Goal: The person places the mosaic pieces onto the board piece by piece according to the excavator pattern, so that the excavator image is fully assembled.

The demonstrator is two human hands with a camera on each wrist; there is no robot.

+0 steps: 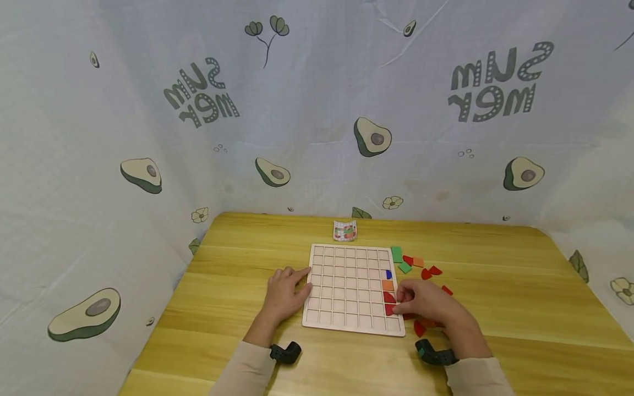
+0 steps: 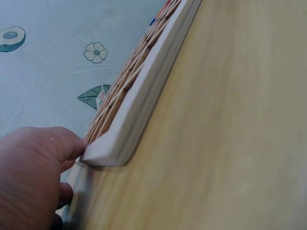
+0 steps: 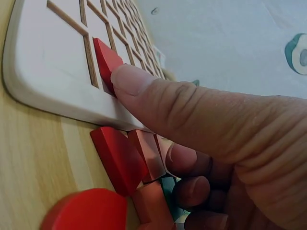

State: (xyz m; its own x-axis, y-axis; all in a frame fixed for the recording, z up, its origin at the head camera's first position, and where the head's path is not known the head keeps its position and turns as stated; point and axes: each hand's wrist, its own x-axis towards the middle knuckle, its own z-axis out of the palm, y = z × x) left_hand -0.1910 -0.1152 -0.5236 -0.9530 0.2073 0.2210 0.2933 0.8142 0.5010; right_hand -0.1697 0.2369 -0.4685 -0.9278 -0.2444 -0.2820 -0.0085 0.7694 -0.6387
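Note:
A pale wooden grid board lies on the table. Its right column holds a blue piece, an orange piece and two red pieces. My right hand rests at the board's right edge. Its straight thumb presses the lower red piece in a cell near the corner, and the other fingers curl over loose pieces on the table. My left hand lies flat, with its fingertips touching the board's left edge.
Loose green, red and orange pieces lie scattered right of the board, with more red ones under my right hand. A small pattern card stands behind the board. Printed cloth walls in the table on three sides.

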